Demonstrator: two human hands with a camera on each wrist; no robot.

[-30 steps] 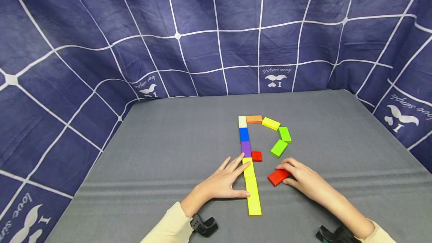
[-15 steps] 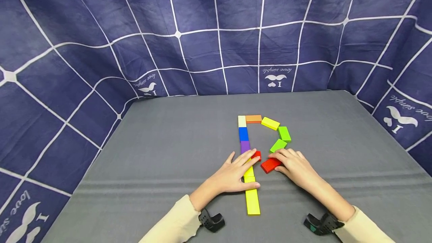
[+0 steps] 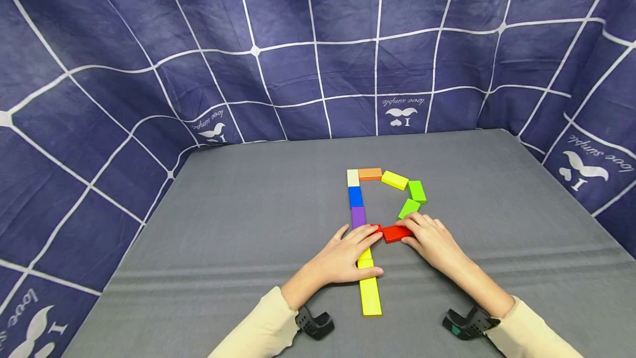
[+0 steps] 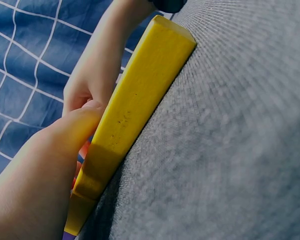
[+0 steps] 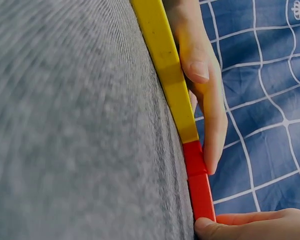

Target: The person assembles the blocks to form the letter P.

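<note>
My right hand (image 3: 433, 241) pinches a red block (image 3: 394, 233) between thumb and fingers at its right end. In the right wrist view the block's other end meets a shorter red block (image 5: 194, 159). Fingers spread, my left hand (image 3: 340, 258) lies across the yellow blocks, its fingertips on the shorter red block and its thumb over the long yellow block (image 3: 370, 298). Above that hand, a purple block (image 3: 358, 216), a blue block (image 3: 355, 196) and a cream block (image 3: 353, 178) continue the column. The upper yellow block of the column is partly hidden by the left hand.
An orange block (image 3: 370, 174), a tilted yellow block (image 3: 395, 179) and two green blocks, one upper (image 3: 417, 191) and one lower (image 3: 409, 208), curve round to the right hand. All lie on a grey cloth-covered table (image 3: 248, 198). A blue checked curtain (image 3: 293, 76) stands behind.
My right hand has slid the red block up and left and turned it nearly level, up to the shorter red block. My left hand has shifted right, its fingers now over the shorter red block.
</note>
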